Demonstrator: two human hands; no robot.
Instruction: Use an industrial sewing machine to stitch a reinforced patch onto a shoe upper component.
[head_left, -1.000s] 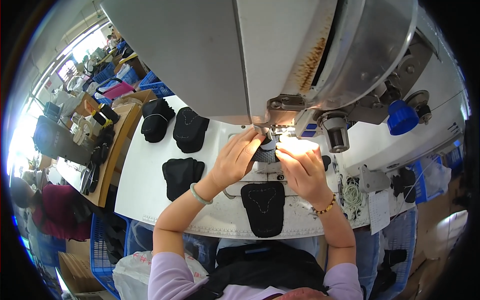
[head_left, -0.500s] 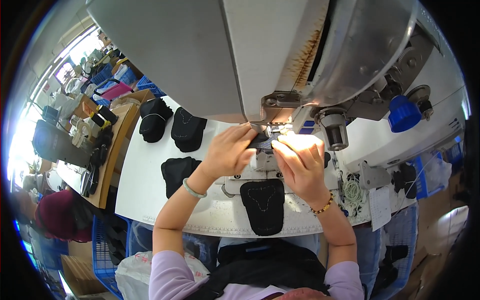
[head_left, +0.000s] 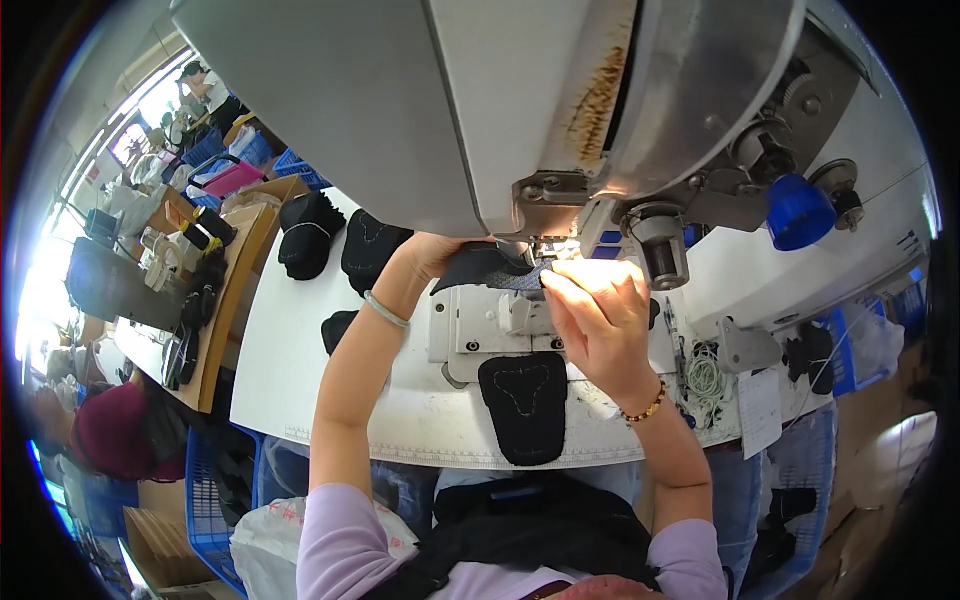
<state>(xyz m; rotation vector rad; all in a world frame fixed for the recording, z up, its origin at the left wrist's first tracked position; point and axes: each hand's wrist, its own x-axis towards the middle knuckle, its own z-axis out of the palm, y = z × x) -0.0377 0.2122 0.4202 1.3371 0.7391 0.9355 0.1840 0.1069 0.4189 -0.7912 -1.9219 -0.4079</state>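
Observation:
A dark fabric piece is held up under the head of a white sewing machine, close to the needle area. My right hand pinches its right end between thumb and fingers, in the bright lamp light. My left hand reaches in behind the piece's left end; its fingers are hidden by the fabric and the machine head. On the table edge before me lies a black shaped fabric piece with light stitched lines. Other black pieces, one stack tied and one stitched, lie to the left.
The white sewing table carries a ruler strip along its near edge. At right lie tangled pale cord and a paper sheet. Blue crates stand beside and below the table. A person in dark red sits at far left.
My left hand has moved up and left, behind the fabric, whose left end now spreads out toward the left. My right hand keeps its pinch. A person now shows in the far background.

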